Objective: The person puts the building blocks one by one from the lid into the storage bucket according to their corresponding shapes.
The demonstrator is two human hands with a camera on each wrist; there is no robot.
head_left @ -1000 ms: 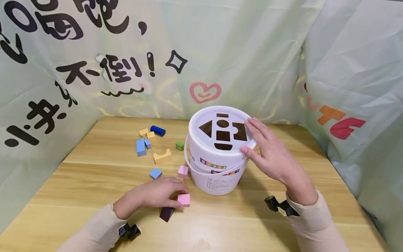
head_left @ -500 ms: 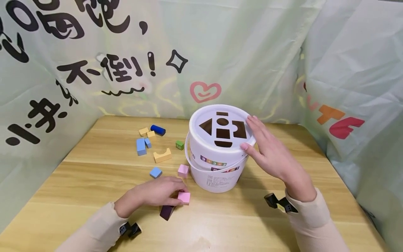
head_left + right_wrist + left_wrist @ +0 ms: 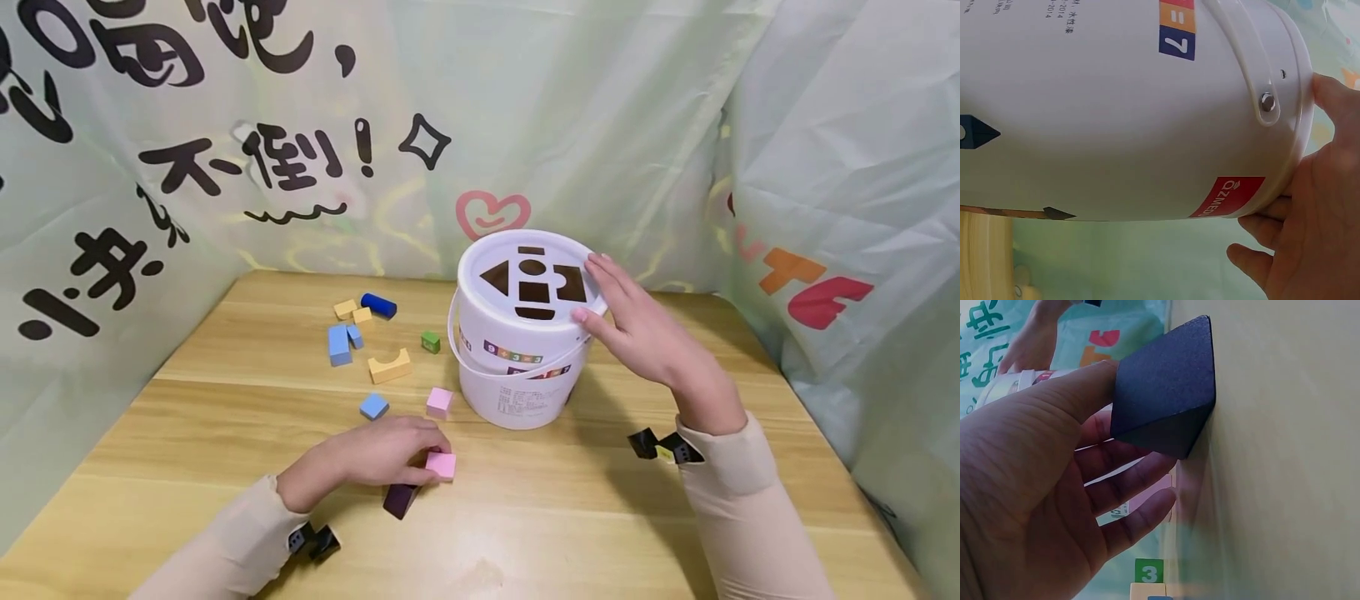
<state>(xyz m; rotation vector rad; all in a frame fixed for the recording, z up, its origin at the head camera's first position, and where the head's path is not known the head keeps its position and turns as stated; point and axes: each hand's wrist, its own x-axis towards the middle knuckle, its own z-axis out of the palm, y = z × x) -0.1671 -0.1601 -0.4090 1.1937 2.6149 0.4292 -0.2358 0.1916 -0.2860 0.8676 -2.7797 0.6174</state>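
A white bucket (image 3: 517,392) with a wire-style handle stands on the table; its lid (image 3: 491,304) has several shaped holes. My right hand (image 3: 637,333) rests on the right side of the lid's rim, fingers fairly straight, thumb toward the front. In the right wrist view its fingertips lie along the rim. My left hand (image 3: 382,454) pinches a small pink block (image 3: 441,466) between thumb and forefinger. Right by the thumb is a dark purple wedge-shaped block (image 3: 401,502). In the left wrist view this dark wedge block (image 3: 1163,387) hides the thumb tip and the held pink block.
Left of the bucket lie a second pink block (image 3: 439,403), a green block (image 3: 431,342), a yellow arch block (image 3: 390,367), blue blocks (image 3: 340,346), small yellow blocks (image 3: 345,310) and a dark blue cylinder (image 3: 378,305). Printed cloth (image 3: 600,125) hangs behind the table.
The bucket has slid toward the back of the table, my right hand moving with it. My left thumb has closed in against the pink block. The view has tilted slightly.
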